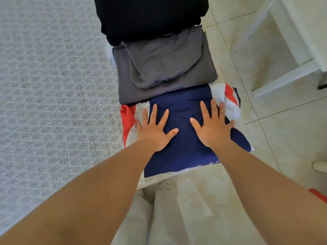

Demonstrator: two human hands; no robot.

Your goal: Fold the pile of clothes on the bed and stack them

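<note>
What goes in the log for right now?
step: flattening | left hand: flat on blue shirt | right hand: flat on shirt | beyond: grey clothes

Pale tiled floor lying right of bed, dark grout lines crossing it. White furniture frame standing at upper right. Small red object showing at right edge, identity unclear. Beige trousers showing below.

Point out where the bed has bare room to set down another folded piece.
Free: the wide patterned bedspread left of the clothes row. Crowded: the bed's right edge, where the black garment, grey garment and navy garment lie in a line, with left hand and right hand pressing flat on the navy one.
</note>
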